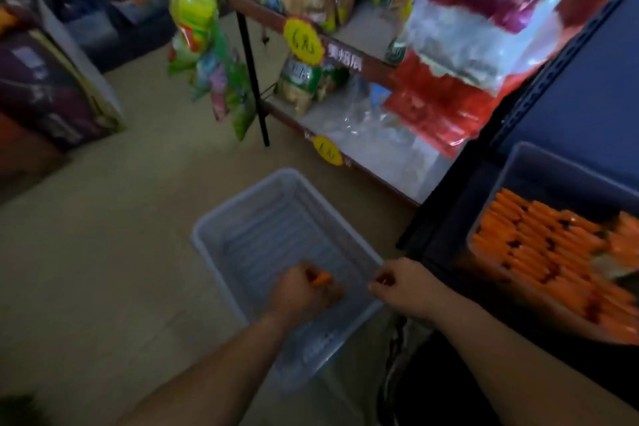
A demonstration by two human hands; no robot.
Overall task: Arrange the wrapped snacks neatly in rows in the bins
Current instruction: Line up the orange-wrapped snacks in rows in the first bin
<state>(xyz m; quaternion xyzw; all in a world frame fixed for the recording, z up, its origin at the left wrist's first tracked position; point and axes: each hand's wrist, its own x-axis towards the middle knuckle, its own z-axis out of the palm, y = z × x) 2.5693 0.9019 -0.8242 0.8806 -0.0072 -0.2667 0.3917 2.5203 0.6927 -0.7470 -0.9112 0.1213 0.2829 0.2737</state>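
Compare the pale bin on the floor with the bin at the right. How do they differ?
The floor bin is almost bare, with just an orange snack gripped by the left hand; the right bin is packed with rows of orange snacks. The floor bin sits on the floor; the right bin sits higher on a dark surface. Both are pale, rectangular plastic bins.

Orange snacks [539,252], pale translucent bin [242,218], yellow price tags [302,40].

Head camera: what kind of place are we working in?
Most likely a small shop's snack aisle: yellow price tags on the shelving, hanging snack bags, and a bin of orange wrapped snacks.
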